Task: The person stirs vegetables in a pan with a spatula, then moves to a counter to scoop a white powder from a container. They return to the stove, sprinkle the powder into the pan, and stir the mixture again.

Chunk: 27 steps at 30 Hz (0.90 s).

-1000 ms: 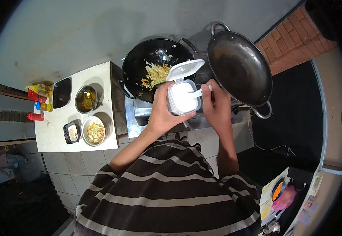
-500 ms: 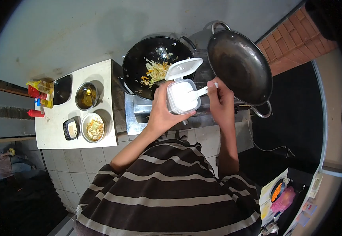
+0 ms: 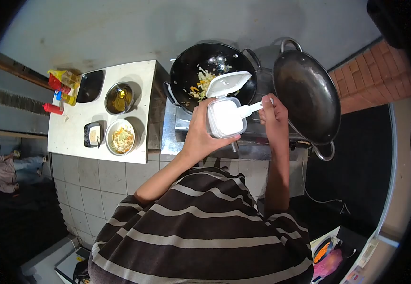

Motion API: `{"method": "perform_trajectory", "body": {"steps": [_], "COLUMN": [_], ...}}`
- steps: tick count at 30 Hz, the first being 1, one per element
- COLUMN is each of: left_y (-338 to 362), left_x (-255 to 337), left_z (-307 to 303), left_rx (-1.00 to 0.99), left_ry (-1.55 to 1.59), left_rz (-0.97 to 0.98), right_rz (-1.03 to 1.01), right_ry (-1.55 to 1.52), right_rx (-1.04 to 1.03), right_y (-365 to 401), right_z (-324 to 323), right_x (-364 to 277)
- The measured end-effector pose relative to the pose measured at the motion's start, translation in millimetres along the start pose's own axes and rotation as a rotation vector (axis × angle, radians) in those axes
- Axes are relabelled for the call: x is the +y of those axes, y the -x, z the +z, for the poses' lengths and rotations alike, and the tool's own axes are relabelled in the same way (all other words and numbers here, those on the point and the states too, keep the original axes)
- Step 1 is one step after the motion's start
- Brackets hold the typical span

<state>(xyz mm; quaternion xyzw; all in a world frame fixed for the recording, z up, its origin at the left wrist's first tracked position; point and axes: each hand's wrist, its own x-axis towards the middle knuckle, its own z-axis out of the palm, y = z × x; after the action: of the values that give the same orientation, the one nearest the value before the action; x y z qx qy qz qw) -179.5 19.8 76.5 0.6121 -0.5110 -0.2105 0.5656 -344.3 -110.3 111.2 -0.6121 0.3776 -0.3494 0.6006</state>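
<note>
My left hand is wrapped around a clear plastic container of white powder, its hinged lid tipped up. Between the fingers of my right hand is the handle of a small white spoon, whose bowl end lies at the container's right rim. Beyond the container stands a black wok on the stove, with chopped vegetables in it. The container and lid cover part of the wok.
A larger wok leans at the right. On the white table stand a bowl of shredded vegetables, a metal bowl of oil, a black tray, a small black dish and a red bottle. Far left is another person.
The spoon has drawn back rightward from over the powder to the container's rim. My view has shifted, so the woks and table sit farther right in it.
</note>
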Motion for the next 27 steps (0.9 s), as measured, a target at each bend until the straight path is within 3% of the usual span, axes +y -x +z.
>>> {"method": "perform_trajectory", "body": {"steps": [9, 15, 18, 20, 21, 23, 27], "left_y": [24.2, 47.3, 52.1, 53.3, 52.2, 49.3, 42.4], "left_x": [-6.5, -17.8, -20.3, -25.2, -26.4, -29.1, -32.1], "left_z": [-39.1, -77.5, -84.7, -88.0, -87.6, -87.0, -86.8], "left_rx": [0.140, 0.204, 0.230, 0.248, 0.251, 0.269, 0.256], "left_ry": [-0.105, -0.189, -0.181, -0.218, -0.215, -0.113, -0.093], "left_rz": [-0.074, -0.151, -0.200, -0.187, -0.192, -0.218, -0.194], "right_rz": [-0.008, -0.173, -0.325, -0.435, -0.716, -0.833, -0.826], "right_ry": [-0.053, 0.065, 0.239, 0.793, 0.961, 1.128, 1.150], "right_rx": [-0.047, 0.026, 0.060, 0.124, 0.107, -0.076, 0.020], "right_y": [-42.6, -92.9, -109.4, -111.0, -112.5, -123.7, -112.4], "right_z": [7.1, 7.4, 16.3, 35.3, 42.6, 45.9, 42.0], "right_x": [13.2, 44.8, 45.0, 39.4, 52.8, 81.1, 54.0]}}
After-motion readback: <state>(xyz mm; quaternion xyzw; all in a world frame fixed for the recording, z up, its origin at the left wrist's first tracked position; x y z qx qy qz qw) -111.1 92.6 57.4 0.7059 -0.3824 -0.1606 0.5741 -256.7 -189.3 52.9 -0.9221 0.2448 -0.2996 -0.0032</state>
